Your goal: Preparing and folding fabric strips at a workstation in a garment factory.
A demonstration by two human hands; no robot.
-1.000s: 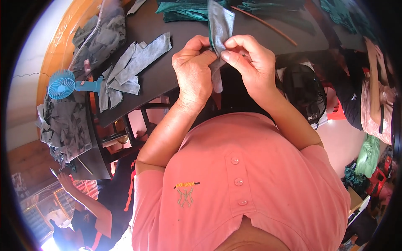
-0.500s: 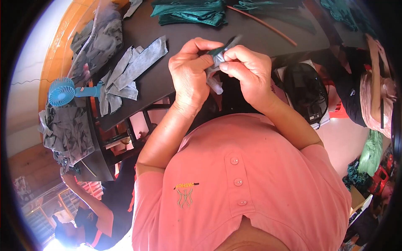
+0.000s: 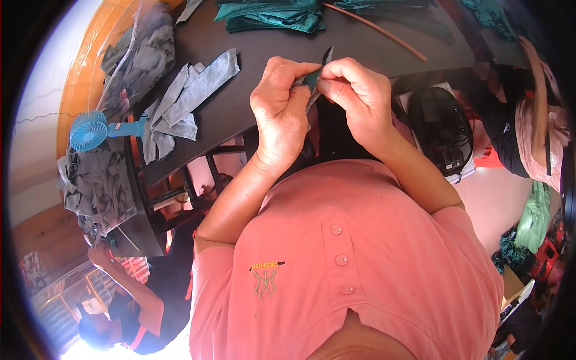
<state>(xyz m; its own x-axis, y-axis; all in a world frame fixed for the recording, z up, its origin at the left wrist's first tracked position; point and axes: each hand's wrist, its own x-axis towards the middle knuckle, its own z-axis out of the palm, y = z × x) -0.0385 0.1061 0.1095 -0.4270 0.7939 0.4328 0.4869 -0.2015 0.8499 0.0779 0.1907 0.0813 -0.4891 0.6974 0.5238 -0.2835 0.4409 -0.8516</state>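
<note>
Between my hands is a small strip of dark green and grey fabric [image 3: 311,80], held above the table's near edge. My left hand [image 3: 281,111] pinches it between thumb and fingers. From the other side my right hand [image 3: 357,96] grips it, thumb against forefinger. A narrow dark end of the strip pokes up between the fingertips, and much of the rest is covered by my fingers. On the table to the left lie several flat grey fabric pieces [image 3: 201,90], beyond my left hand.
Folded green cloth [image 3: 270,15] and a thin brown stick [image 3: 378,31] lie on the dark table [image 3: 258,54]. A blue hand fan [image 3: 90,132] is at left by heaps of grey cloth [image 3: 99,186]. A black bag [image 3: 438,129] stands right. Other people are at both sides.
My left hand has shifted slightly right, closer to my right hand. The fabric strip has turned, and its light hanging end no longer shows below my fingers.
</note>
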